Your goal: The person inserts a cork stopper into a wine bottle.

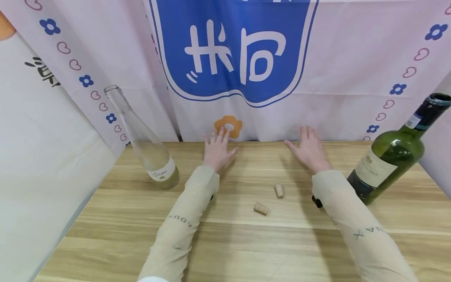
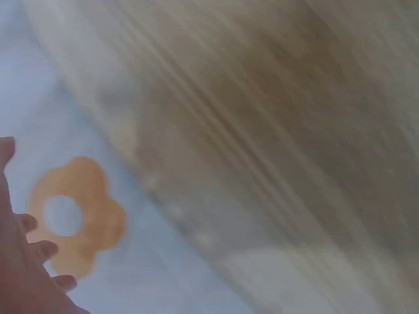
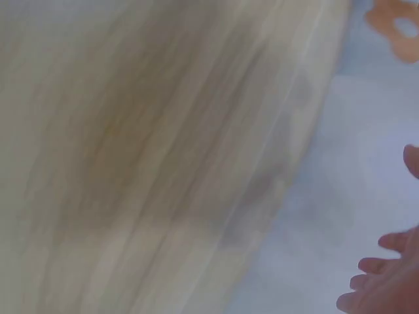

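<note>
Left hand (image 1: 217,150) and right hand (image 1: 310,150) lie flat on the wooden table (image 1: 105,219), fingers spread, holding nothing. Two corks (image 1: 261,208) (image 1: 279,190) lie between the sleeves, nearer the person. Both wrist views are blurred; fingertips (image 2: 46,248) seem cut off.

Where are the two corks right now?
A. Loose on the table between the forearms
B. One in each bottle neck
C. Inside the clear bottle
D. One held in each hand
A: both corks lie loose on the table between the forearms, while the left hand and right hand are spread flat and empty, and the clear bottle and green bottle stand unstoppered.
</note>
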A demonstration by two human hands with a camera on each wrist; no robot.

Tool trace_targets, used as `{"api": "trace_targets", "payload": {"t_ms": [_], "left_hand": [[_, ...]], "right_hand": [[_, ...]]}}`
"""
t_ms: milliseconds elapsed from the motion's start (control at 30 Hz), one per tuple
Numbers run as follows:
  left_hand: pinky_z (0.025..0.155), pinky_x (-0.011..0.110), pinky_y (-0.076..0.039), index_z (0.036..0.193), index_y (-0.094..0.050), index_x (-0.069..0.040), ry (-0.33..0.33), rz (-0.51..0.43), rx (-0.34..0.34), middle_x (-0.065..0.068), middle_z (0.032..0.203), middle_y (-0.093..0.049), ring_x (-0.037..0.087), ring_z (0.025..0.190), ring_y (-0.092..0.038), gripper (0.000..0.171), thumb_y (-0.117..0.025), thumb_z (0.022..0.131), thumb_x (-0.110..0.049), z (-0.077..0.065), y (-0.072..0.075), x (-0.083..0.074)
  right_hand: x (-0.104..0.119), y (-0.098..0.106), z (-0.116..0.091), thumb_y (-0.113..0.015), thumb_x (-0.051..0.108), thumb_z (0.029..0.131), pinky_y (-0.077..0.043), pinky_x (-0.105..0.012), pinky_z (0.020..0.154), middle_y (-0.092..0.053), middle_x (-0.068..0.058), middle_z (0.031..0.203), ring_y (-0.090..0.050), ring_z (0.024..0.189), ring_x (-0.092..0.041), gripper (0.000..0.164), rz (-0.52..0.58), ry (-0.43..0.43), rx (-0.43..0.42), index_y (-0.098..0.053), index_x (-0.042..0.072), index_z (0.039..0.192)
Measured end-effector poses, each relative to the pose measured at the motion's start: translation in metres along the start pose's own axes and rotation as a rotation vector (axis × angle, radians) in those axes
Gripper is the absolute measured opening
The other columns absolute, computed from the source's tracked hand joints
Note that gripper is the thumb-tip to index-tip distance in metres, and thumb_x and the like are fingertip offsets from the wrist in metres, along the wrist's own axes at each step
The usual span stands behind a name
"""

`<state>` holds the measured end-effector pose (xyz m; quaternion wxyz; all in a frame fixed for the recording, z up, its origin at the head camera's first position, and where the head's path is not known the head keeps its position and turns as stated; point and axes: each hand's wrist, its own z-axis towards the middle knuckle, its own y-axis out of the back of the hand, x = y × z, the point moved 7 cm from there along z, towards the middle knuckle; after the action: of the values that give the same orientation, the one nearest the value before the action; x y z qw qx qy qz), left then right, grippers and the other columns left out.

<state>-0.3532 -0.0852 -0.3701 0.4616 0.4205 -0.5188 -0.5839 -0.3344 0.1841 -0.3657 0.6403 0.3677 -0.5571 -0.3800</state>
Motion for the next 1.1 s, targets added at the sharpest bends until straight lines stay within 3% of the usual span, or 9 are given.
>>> {"api": "trace_targets", "payload": {"t_ms": [200, 300, 433, 833, 1100], "left_hand": [[0.108, 0.049, -0.013, 0.143, -0.022, -0.006, -0.042, -0.145, -0.077, 0.013, 0.148, -0.021, 0.033, 0.134, -0.022, 0.070, -0.043, 0.092, -0.049, -0.020, 0.034, -0.003], [0.106, 0.044, -0.025, 0.141, -0.026, -0.003, -0.054, -0.256, -0.146, 0.016, 0.142, -0.033, 0.031, 0.128, -0.034, 0.066, -0.045, 0.093, -0.044, -0.036, 0.057, 0.002], [0.102, 0.042, -0.032, 0.137, -0.032, -0.001, -0.057, -0.342, -0.244, 0.018, 0.134, -0.043, 0.031, 0.121, -0.042, 0.060, -0.047, 0.094, -0.039, -0.060, 0.086, 0.015], [0.101, 0.039, -0.034, 0.126, -0.046, 0.004, -0.093, -0.411, -0.619, 0.018, 0.126, -0.051, 0.031, 0.118, -0.045, 0.045, -0.055, 0.091, -0.023, -0.116, 0.153, 0.051], [0.102, 0.041, -0.032, 0.126, -0.046, 0.005, -0.024, -0.502, -0.719, 0.020, 0.127, -0.050, 0.034, 0.119, -0.044, 0.045, -0.055, 0.091, -0.022, -0.140, 0.174, 0.083]], "right_hand": [[0.037, 0.002, -0.003, -0.043, 0.053, 0.090, -0.014, -0.050, 0.108, -0.018, -0.029, 0.143, -0.016, 0.132, -0.040, 0.083, 0.082, 0.051, -0.024, -0.018, -0.010, 0.139], [0.061, 0.001, -0.005, -0.047, 0.045, 0.091, -0.020, -0.049, 0.106, -0.027, -0.029, 0.139, -0.024, 0.129, -0.040, 0.074, 0.125, 0.082, -0.029, -0.026, -0.011, 0.135], [0.098, -0.001, -0.007, -0.051, 0.039, 0.091, -0.027, -0.047, 0.104, -0.035, -0.027, 0.135, -0.031, 0.125, -0.039, 0.066, 0.179, 0.128, -0.023, -0.034, -0.010, 0.132], [0.201, -0.025, -0.014, -0.055, 0.041, 0.089, -0.033, -0.042, 0.101, -0.042, -0.018, 0.133, -0.038, 0.122, -0.032, 0.066, 0.248, 0.323, 0.025, -0.035, -0.002, 0.135], [0.262, -0.048, -0.019, -0.056, 0.039, 0.089, -0.028, -0.037, 0.105, -0.037, -0.016, 0.138, -0.034, 0.128, -0.027, 0.067, 0.329, 0.412, 0.121, -0.031, -0.001, 0.137]]}}
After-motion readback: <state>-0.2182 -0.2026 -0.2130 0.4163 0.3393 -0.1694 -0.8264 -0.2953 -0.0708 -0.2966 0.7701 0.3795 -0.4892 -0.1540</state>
